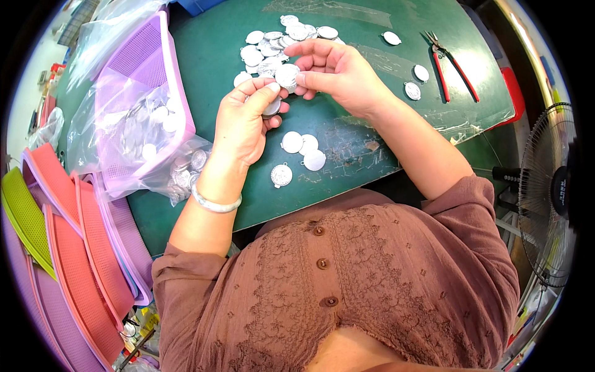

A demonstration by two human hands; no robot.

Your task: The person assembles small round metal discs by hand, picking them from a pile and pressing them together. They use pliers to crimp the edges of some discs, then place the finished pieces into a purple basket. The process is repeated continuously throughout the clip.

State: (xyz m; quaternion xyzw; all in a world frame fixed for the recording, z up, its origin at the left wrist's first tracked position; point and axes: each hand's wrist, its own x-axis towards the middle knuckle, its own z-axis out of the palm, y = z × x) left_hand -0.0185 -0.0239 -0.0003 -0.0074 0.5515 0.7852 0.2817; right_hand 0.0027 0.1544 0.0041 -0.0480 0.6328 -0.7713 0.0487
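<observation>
My left hand is closed around a few round silver medallions, the thumb pressed on top of them. Right beside it, my right hand pinches a silver medallion between thumb and fingers. The two hands nearly touch over the green table. Just beyond them lies a loose pile of similar medallions, each round with a small loop. Nearer to me, several more medallions rest on the tabletop, and one patterned medallion lies apart from them.
Red-handled pliers lie at the right of the green table, near a few single medallions. A purple basket with plastic-bagged medallions stands at the left. Coloured baskets are stacked beside the table; a fan stands at the right.
</observation>
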